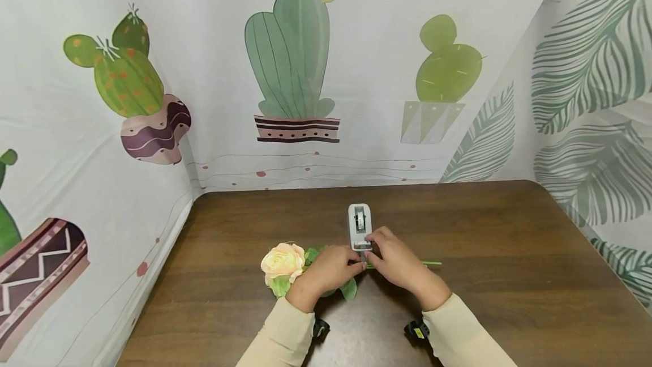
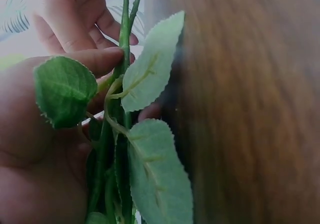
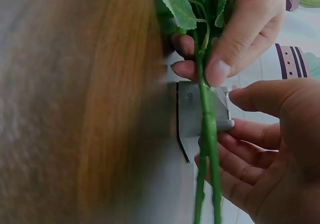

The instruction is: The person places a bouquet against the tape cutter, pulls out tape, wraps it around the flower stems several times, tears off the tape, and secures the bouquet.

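Observation:
A peach artificial rose (image 1: pixel 283 263) lies to the left in the head view, its leaves (image 1: pixel 348 289) partly under my left forearm. My left hand (image 1: pixel 331 268) pinches the green stems (image 2: pixel 126 31) between thumb and fingers; two stems run side by side in the right wrist view. Just beyond them stands a white tape dispenser (image 1: pixel 352 228) with a roll in it. My right hand (image 1: pixel 399 262) grips the dispenser's front end, thumb and fingers at the cutter edge. A clear strip of tape (image 3: pixel 218 99) seems to reach from there to the stems by my left thumb.
The brown wooden table (image 1: pixel 509 254) extends around the hands. White cloth with printed cacti (image 1: pixel 290 61) and leaves hangs behind it and along the left side. The stem ends (image 1: pixel 433 263) stick out to the right past my right hand.

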`<state>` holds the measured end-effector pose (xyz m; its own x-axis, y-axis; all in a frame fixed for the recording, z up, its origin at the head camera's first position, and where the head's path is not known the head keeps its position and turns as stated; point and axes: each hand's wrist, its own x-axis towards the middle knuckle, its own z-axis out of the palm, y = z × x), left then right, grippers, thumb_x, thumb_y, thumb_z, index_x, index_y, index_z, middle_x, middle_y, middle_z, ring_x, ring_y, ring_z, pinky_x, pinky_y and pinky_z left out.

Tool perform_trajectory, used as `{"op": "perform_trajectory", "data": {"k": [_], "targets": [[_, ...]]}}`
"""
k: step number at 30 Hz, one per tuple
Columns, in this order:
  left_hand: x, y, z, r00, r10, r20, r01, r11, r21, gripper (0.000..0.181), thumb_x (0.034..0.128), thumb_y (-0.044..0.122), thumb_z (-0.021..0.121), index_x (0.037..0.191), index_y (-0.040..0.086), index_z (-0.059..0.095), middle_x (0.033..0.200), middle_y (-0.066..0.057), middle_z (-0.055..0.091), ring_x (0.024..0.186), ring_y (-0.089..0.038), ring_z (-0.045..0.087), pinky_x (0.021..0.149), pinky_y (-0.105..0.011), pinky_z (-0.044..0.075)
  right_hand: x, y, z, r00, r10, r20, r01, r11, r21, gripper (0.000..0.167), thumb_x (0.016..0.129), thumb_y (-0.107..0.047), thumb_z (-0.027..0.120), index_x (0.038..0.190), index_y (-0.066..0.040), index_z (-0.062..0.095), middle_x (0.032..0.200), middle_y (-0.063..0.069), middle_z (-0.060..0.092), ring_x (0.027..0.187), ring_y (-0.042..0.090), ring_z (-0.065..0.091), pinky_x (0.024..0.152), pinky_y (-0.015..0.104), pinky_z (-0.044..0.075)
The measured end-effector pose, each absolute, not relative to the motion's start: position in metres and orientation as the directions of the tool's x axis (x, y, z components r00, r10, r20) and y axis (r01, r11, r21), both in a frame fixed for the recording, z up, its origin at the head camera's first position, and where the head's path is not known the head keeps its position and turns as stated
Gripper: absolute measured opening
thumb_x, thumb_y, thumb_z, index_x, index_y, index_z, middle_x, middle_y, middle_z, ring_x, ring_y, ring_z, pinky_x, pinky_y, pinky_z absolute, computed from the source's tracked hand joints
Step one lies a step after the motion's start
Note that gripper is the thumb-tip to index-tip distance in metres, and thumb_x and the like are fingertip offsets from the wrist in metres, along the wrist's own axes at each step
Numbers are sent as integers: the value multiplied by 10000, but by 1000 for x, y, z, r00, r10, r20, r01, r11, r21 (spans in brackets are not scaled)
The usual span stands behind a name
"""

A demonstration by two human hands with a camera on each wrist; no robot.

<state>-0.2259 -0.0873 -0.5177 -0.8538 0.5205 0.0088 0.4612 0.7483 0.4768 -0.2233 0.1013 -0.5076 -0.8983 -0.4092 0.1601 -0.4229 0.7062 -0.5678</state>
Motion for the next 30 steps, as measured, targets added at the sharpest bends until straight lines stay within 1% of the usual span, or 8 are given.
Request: {"op": "perform_trajectory", "data": {"k": [5,9,15,21,30], "targets": [[-227,-88,-519,-859,511,2,440,737,513,277,966,261,631,699,194,663,614,106,483,562,-36,430,549,-202,365,-225,98,-511,-907,-383,176,-411,706,-578,268,952,-132,684,1167,18,630,1078,104,565,859,128,579,747,266,513],[-226,-88,-517,-866,500,-1,423,734,531,313,964,257,616,656,199,606,612,98,472,566,-43,435,552,-205,368,-226,95,-512,-917,-358,175,-388,706,-593,235,958,-155,688,1123,0,627,1049,94,554,799,98,541,694,236,483],[-226,-87,-518,-871,491,2,421,744,518,327,972,276,610,651,219,583,626,96,470,581,-45,437,568,-206,364,-227,92,-513,-929,-316,191,-365,712,-599,198,934,-150,719,1054,-16,634,1011,92,556,747,87,518,652,237,457],[-226,-88,-521,-876,482,-8,405,745,530,353,979,285,608,636,224,552,604,102,441,554,-42,413,544,-203,342,-230,88,-513,-944,-277,181,-330,738,-589,179,910,-137,742,1008,-26,641,998,84,557,742,113,516,673,270,461],[-226,-87,-522,-885,466,-6,398,763,509,324,978,293,613,666,210,580,659,87,502,606,-58,457,589,-226,375,-232,85,-512,-946,-266,184,-323,753,-573,180,897,-127,750,983,-18,635,991,94,563,715,131,513,680,301,471]]}}
